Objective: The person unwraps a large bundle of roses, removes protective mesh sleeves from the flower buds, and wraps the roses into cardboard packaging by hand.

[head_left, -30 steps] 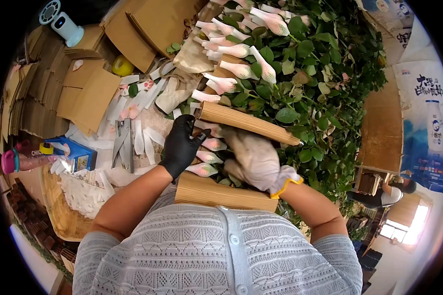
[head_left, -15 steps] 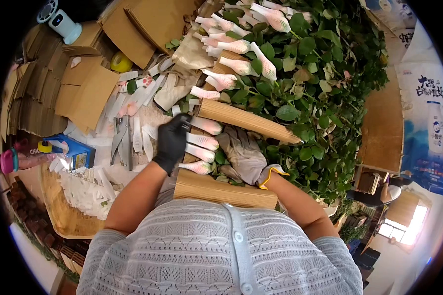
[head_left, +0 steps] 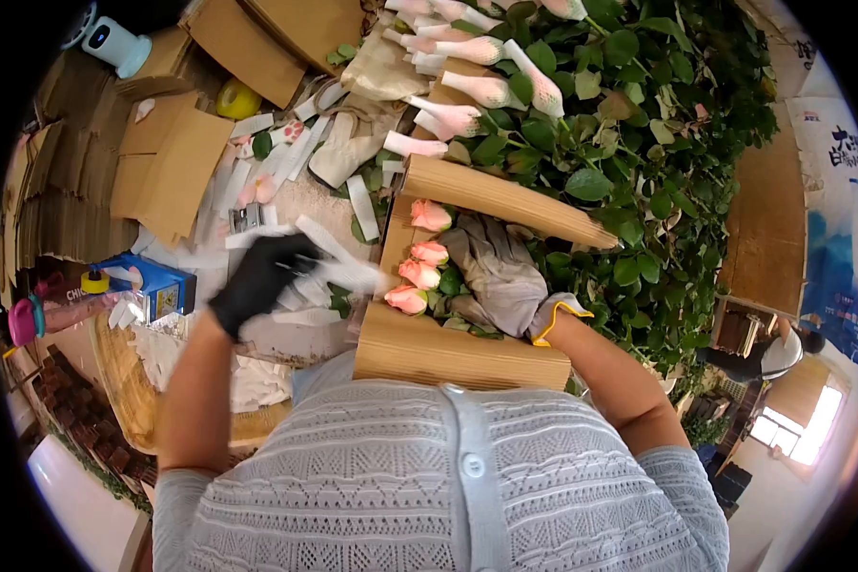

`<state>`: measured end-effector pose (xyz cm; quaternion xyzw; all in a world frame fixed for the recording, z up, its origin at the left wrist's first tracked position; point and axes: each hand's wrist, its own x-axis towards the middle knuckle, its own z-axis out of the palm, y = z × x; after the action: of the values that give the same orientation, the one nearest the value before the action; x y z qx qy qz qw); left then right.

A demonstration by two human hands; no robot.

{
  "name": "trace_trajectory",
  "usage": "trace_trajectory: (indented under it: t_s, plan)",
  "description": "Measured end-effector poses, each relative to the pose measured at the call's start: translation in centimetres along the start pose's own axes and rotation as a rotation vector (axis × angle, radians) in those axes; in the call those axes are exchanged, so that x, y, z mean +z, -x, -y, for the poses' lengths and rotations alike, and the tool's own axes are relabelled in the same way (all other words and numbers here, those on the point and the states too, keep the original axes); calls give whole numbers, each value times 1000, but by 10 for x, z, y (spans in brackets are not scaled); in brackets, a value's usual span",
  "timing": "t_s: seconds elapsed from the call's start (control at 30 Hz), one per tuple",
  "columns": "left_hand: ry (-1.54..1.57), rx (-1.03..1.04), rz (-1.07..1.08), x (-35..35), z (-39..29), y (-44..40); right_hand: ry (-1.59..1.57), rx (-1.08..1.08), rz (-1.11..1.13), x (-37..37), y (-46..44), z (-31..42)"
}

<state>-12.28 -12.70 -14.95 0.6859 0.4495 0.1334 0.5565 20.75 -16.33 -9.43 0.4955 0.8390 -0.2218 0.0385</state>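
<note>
Head view: your left hand's (head_left: pixel 265 276) blurred fingers are curling, apparently gripping white mesh sleeves (head_left: pixel 341 262); the exact gap is unclear. Your right hand (head_left: pixel 496 272) is covering the stems, seemingly steadying the pink roses (head_left: pixel 419 275); its finger opening cannot be told. Corrugated cardboard (head_left: pixel 462 353) is flanking the roses, apparently containing them.

Surroundings at the edges of the view
A pale blue fan (head_left: pixel 117 48) sat at ten o'clock; a pink-lidded bottle (head_left: pixel 57 316) was at nine, beside a blue box (head_left: pixel 162 290). A printed banner (head_left: pixel 834 238) showed near three, a bright window (head_left: pixel 816 425) and another person (head_left: pixel 782 356) around four.
</note>
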Motion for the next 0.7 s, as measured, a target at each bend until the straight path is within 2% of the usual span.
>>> trace_trajectory:
  t_s: [0.03, 0.1, 0.13, 0.23, 0.27, 0.37, 0.43, 0.5, 0.57, 0.6, 0.67, 0.7]
  plan:
    - [-177, 39, -49, -26, 5, 8, -7, -2, 6, 0, 1, 0]
    - [-420, 166, -205, -31, -32, 16, -17, 21, 82, -1, -4, -2]
    - [-334, 142, -106, -25, -45, 11, 27, 1, 11, 0, -2, -1]
    - [-27, 286, 81, 22, -70, -19, -61, -66, -30, 0, -4, -4]
    - [-6, 421, 81, 36, -65, -32, -60, -36, 41, -3, -4, -4]
    - [-61, 405, 222, 66, -52, -50, -5, -25, -59, 5, 0, -4]
    - [-64, 399, 221, 68, -45, -52, 78, -71, -148, 1, 5, -9]
    - [-95, 410, 170, 77, -26, -56, -242, -59, 59, -17, 12, -17]
    - [-121, 465, 118, 80, -24, -56, -410, -205, -218, -38, 12, -21]
    - [-134, 519, 54, 81, -25, -56, -324, -177, -259, -51, 14, -16]
    - [-115, 527, 58, 81, -26, -54, -242, -140, -311, -69, 16, -3]
    - [-89, 530, 49, 80, -26, -53, -101, -56, -134, -72, 14, 9]
